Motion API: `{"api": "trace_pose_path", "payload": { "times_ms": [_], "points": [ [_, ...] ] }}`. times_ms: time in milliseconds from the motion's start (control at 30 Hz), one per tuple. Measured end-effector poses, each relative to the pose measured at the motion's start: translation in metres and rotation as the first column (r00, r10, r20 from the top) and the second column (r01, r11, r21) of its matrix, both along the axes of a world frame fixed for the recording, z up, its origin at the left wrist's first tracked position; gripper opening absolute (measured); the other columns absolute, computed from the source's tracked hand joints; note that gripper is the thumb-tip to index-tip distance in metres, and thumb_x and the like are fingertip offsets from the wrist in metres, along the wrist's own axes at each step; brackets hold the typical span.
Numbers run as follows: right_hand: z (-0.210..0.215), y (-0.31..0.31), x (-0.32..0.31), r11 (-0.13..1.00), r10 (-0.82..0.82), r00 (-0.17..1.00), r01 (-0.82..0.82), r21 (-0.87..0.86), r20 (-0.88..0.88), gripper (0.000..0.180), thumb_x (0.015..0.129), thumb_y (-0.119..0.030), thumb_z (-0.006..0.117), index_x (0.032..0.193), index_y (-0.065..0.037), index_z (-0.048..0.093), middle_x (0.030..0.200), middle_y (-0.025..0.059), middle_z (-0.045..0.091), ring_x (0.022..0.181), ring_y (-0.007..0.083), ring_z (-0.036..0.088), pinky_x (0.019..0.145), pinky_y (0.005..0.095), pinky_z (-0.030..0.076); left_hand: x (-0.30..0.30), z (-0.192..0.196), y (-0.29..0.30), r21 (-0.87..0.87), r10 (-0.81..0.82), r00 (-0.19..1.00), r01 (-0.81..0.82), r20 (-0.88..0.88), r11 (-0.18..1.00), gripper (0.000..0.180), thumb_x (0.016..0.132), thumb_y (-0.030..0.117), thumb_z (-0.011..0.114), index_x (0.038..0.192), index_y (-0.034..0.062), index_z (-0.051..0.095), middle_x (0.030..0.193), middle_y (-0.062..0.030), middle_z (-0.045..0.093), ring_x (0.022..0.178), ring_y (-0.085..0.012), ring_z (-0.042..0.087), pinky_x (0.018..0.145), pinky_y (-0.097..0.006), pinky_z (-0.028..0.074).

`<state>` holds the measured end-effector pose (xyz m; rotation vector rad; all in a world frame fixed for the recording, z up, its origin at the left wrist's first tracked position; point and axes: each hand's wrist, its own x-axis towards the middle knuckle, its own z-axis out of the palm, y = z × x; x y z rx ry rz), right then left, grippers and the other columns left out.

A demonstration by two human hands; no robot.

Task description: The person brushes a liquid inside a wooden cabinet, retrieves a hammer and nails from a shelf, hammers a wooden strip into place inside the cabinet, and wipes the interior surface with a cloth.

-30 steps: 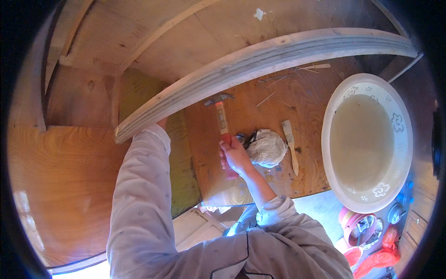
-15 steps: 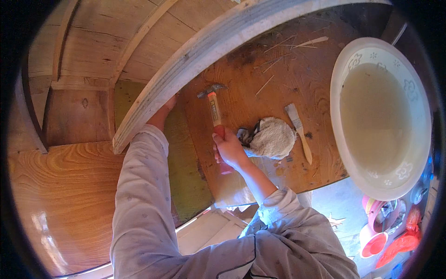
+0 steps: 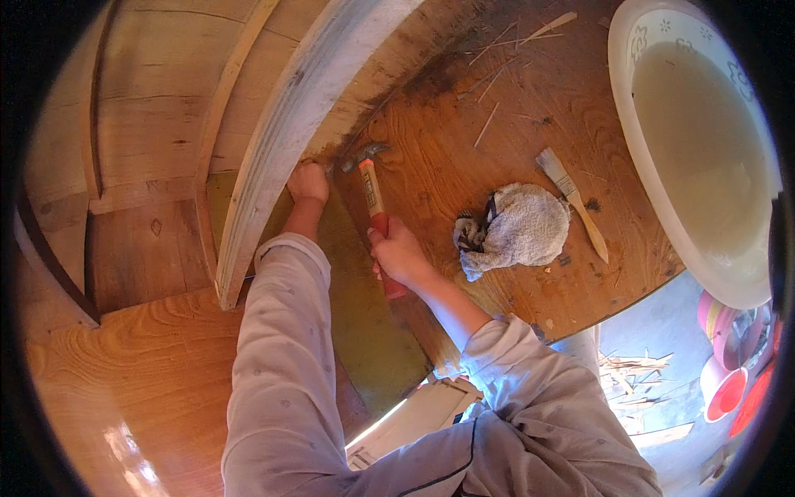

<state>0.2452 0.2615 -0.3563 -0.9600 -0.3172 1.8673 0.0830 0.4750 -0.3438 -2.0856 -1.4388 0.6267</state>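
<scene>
My right hand (image 3: 401, 253) is wrapped round the red grip of a claw hammer (image 3: 372, 192). The dark metal head lies close above the wooden tabletop, just right of my left hand. My left hand (image 3: 309, 181) is closed beside the curved wooden rim (image 3: 281, 132), low at the base of the wooden wall. Its fingertips are mostly hidden, so what they pinch cannot be made out. Under my forearms runs a greenish strip of board (image 3: 364, 331) set along the brown wood tabletop (image 3: 464, 182).
A bunched grey cloth (image 3: 527, 224) lies right of the hammer, with a flat paintbrush (image 3: 574, 205) beside it. Thin wood splinters (image 3: 505, 62) are scattered behind them. A white basin of cloudy liquid (image 3: 627, 99) stands at the right. Pink and red containers (image 3: 725, 393) sit below on the floor.
My view has shifted, and the basin, cloth and brush appear farther right. My left hand, mostly hidden behind the curved rim before, now shows. The hammer stays in my right hand.
</scene>
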Motion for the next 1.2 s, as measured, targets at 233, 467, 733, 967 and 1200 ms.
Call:
{"api": "trace_pose_path", "payload": {
  "times_ms": [233, 467, 733, 967, 1200],
  "points": [
    [-0.009, 0.019, -0.027, 0.997, 0.081, 0.997, -0.081, 0.016, 0.014, 0.026, 0.092, -0.020, 0.048, 0.108, 0.000, 0.044, 0.069, 0.0072, 0.050, 0.046, 0.0164, 0.049, 0.042, 0.0331, 0.043, -0.005, 0.007, -0.002, -0.008, 0.163, 0.983, -0.163, 0.086, 0.987, 0.017, 0.078, 0.015, 0.056, 0.080, 0.0131, 0.073, 0.086, -0.0137, 0.068, 0.081, -0.0304, 0.065, 0.078, -0.041, 0.047],
    [-0.006, 0.021, -0.030, 0.999, 0.052, 0.998, -0.053, -0.013, -0.018, 0.026, 0.092, -0.019, 0.047, 0.107, 0.001, 0.043, 0.066, 0.0070, 0.049, 0.045, 0.0168, 0.049, 0.040, 0.0333, 0.043, -0.006, 0.005, -0.004, -0.028, 0.103, 0.962, -0.099, 0.255, 0.995, 0.019, 0.080, 0.022, 0.054, 0.080, 0.0125, 0.071, 0.085, -0.0174, 0.066, 0.080, -0.0347, 0.064, 0.072, -0.045, 0.051],
    [-0.011, 0.036, -0.035, 0.998, 0.040, 0.999, -0.041, 0.040, 0.031, 0.025, 0.092, -0.020, 0.046, 0.104, 0.001, 0.043, 0.067, 0.0087, 0.051, 0.046, 0.0186, 0.052, 0.041, 0.0344, 0.044, -0.008, 0.001, 0.000, -0.053, 0.141, 0.973, -0.133, 0.183, 0.990, 0.019, 0.081, 0.016, 0.052, 0.081, 0.0098, 0.071, 0.087, -0.0175, 0.066, 0.081, -0.0351, 0.065, 0.071, -0.045, 0.051],
    [-0.010, 0.041, -0.036, 0.993, 0.107, 0.991, -0.110, 0.037, 0.074, 0.028, 0.092, -0.022, 0.047, 0.108, 0.001, 0.042, 0.067, 0.0095, 0.053, 0.047, 0.0196, 0.053, 0.042, 0.0354, 0.045, -0.010, -0.007, 0.003, -0.023, 0.109, 0.994, -0.109, 0.009, 0.994, 0.020, 0.081, 0.013, 0.052, 0.081, 0.0061, 0.071, 0.088, -0.0172, 0.067, 0.083, -0.0317, 0.066, 0.072, -0.044, 0.052],
    [-0.014, 0.042, -0.038, 0.993, 0.111, 0.991, -0.114, 0.032, 0.073, 0.030, 0.092, -0.023, 0.047, 0.110, 0.001, 0.042, 0.067, 0.0093, 0.053, 0.049, 0.0194, 0.054, 0.044, 0.0354, 0.046, 0.004, -0.007, 0.000, 0.026, 0.238, 0.971, -0.238, 0.002, 0.971, 0.016, 0.077, 0.007, 0.056, 0.082, 0.0078, 0.071, 0.086, -0.0137, 0.068, 0.082, -0.0283, 0.066, 0.075, -0.041, 0.050]
  ]
}}
